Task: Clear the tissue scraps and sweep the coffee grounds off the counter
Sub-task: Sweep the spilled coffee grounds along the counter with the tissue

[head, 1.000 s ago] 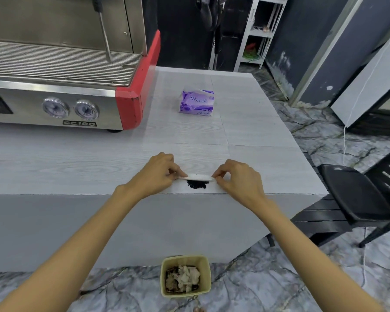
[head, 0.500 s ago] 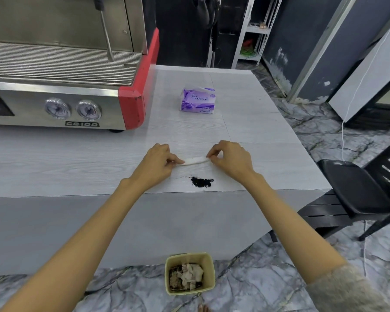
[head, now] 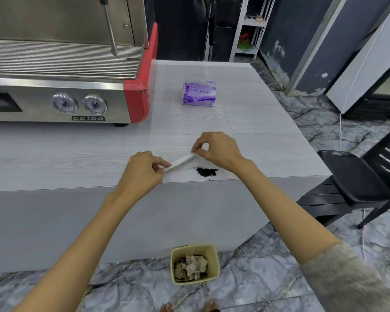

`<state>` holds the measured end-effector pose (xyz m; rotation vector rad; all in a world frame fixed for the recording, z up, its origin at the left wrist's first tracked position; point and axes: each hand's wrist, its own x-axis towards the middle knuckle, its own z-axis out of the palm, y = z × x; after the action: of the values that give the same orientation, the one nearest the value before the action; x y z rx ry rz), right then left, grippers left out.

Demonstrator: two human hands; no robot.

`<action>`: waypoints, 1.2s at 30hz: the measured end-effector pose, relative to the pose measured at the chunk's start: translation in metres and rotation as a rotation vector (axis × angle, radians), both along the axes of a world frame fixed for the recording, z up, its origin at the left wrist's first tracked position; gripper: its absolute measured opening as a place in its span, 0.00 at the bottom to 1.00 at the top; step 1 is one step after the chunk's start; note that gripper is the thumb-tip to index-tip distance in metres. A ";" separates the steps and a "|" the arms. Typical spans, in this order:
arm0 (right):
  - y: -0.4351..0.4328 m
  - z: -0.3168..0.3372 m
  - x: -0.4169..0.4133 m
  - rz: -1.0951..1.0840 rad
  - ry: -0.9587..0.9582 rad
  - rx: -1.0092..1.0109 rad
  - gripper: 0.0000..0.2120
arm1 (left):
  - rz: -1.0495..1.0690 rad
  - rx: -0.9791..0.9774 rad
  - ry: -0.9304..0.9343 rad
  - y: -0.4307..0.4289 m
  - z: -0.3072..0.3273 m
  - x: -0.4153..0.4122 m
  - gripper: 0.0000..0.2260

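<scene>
A small dark pile of coffee grounds (head: 207,172) lies on the white counter (head: 77,158), close to its front edge. Just behind the pile, a folded white tissue (head: 182,161) is stretched slantwise between my two hands. My left hand (head: 142,171) pinches its lower left end. My right hand (head: 218,148) pinches its upper right end, a little farther back on the counter. On the floor below the counter stands a pale yellow bin (head: 194,264) holding crumpled tissue scraps and dark grounds.
A steel and red espresso machine (head: 63,70) fills the counter's left back. A purple tissue pack (head: 199,93) sits behind my hands. A black chair (head: 358,183) stands off the counter's right end. The floor is marble tile.
Both hands lifted the tissue back off the grounds and away from the front edge. The tissue now slants, with the right end farther back. The pile stays in place.
</scene>
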<state>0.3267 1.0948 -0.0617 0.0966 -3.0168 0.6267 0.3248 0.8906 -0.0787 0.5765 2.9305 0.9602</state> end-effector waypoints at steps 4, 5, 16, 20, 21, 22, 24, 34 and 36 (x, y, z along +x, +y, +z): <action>0.002 -0.007 0.000 0.048 -0.042 0.019 0.07 | 0.042 0.001 -0.054 0.007 -0.006 0.016 0.13; 0.007 -0.008 0.002 0.049 -0.040 0.010 0.07 | 0.042 0.008 -0.058 0.012 -0.007 0.021 0.13; 0.062 0.001 0.030 -0.077 0.019 -0.167 0.06 | 0.050 0.080 0.009 0.055 0.012 0.026 0.11; 0.072 -0.001 0.038 -0.155 0.031 -0.175 0.07 | -0.012 0.036 0.036 0.070 0.015 0.004 0.09; 0.074 -0.004 0.040 -0.175 0.014 -0.172 0.08 | -0.027 0.030 0.026 0.074 0.014 0.000 0.09; 0.076 -0.007 0.043 -0.194 -0.007 -0.167 0.09 | -0.044 0.024 0.020 0.078 0.012 -0.003 0.09; 0.077 -0.011 0.049 -0.218 -0.033 -0.144 0.11 | -0.088 -0.009 0.013 0.084 0.007 -0.007 0.09; 0.051 -0.022 0.074 -0.341 0.030 -0.093 0.09 | -0.258 -0.111 0.034 0.080 0.001 -0.017 0.09; 0.042 -0.024 0.077 -0.345 0.038 -0.099 0.09 | -0.279 -0.124 0.032 0.073 0.001 -0.018 0.09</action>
<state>0.4040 1.1370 -0.0853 -0.4019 -2.8564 0.7229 0.3071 0.9637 -0.0772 0.9681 2.8059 0.7391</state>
